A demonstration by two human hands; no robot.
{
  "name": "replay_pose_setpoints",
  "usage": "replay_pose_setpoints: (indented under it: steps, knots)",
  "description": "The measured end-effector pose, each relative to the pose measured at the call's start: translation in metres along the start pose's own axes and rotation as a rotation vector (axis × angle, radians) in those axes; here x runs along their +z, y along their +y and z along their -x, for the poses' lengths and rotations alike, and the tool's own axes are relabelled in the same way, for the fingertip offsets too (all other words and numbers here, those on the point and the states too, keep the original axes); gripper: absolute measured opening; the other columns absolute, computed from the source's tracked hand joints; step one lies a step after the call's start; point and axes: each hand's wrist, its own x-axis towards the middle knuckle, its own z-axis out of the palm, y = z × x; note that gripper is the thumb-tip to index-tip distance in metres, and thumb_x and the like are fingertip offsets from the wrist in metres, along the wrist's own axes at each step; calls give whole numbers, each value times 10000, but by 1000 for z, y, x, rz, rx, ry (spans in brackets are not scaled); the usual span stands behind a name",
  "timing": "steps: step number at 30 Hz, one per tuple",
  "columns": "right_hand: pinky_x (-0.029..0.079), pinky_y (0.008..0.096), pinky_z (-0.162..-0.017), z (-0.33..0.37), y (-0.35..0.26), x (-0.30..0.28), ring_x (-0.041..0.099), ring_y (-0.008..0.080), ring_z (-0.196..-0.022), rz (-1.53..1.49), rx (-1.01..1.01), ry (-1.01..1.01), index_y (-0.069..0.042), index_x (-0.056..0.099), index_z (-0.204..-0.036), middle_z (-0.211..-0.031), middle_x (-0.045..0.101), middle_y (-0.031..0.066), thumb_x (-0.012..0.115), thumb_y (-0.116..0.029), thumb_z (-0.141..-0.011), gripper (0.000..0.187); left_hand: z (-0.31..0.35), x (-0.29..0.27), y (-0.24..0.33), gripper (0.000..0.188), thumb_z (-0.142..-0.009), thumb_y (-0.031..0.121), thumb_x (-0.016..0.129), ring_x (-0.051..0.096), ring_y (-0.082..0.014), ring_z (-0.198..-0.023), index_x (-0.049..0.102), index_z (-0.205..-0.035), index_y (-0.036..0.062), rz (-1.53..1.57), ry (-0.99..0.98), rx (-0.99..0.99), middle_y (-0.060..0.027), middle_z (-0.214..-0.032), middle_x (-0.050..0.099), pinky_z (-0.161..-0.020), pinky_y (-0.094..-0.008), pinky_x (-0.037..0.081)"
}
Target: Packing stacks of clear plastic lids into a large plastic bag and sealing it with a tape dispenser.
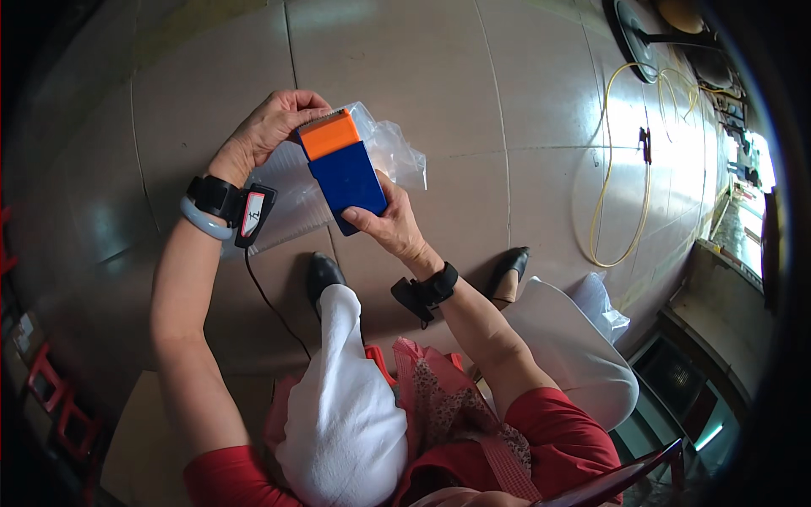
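A blue box-shaped thing with an orange end section (346, 182) is held up in front of me, tilted, a grey ribbed strip along its far edge. Its exact kind I cannot make out. My right hand (394, 221) grips the near blue end, thumb on top. At the far orange end, the bent fingers of my left hand (274, 127) press on the corner or on the clear plastic beside it; what they pinch is partly hidden. Clear plastic wrap, partly ribbed like bubble film (291, 198), lies behind and below the box, with a crumpled part (397, 152) sticking out right.
Black bands sit on both wrists, and a cable (269, 296) runs down from the left one. A white cloth (342, 406) covers my lap. To the right are a white stool (574, 346), a plastic bag (601, 306) and a yellow hose (604, 190) on the tiled floor.
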Motion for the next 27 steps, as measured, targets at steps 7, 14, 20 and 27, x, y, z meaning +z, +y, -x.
replay_pose_setpoints:
  steps: [7,14,20,27]
  knots:
    - [506,256,-757,8,-8,4,589,107,-842,-67,67,39,10,569,-1122,-938,626,52,776,-348,-802,523,-11,9,6,146,-907,209,631,559,-51,-716,645,-892,64,-206,155,152,43,-757,584,-716,-205,486]
    - [505,252,-756,63,-11,15,587,91,-846,-68,156,105,6,575,-1127,-954,630,41,750,-279,-841,440,-32,-13,0,210,-922,213,618,471,-56,-591,625,-838,21,-587,346,272,41,-654,533,-578,-224,431]
    - [505,249,-758,59,-3,7,589,92,-835,-111,195,130,8,564,-1143,-963,634,35,746,-261,-846,440,-44,-14,-25,210,-906,207,637,486,-59,-600,636,-836,9,-570,381,251,32,-653,550,-586,-230,436]
    - [497,243,-755,58,-2,13,588,87,-844,-128,223,132,14,568,-1137,-966,633,32,734,-301,-856,454,-52,-22,-58,250,-848,259,707,583,-113,-732,657,-946,34,-626,260,37,-16,-777,638,-675,-260,475]
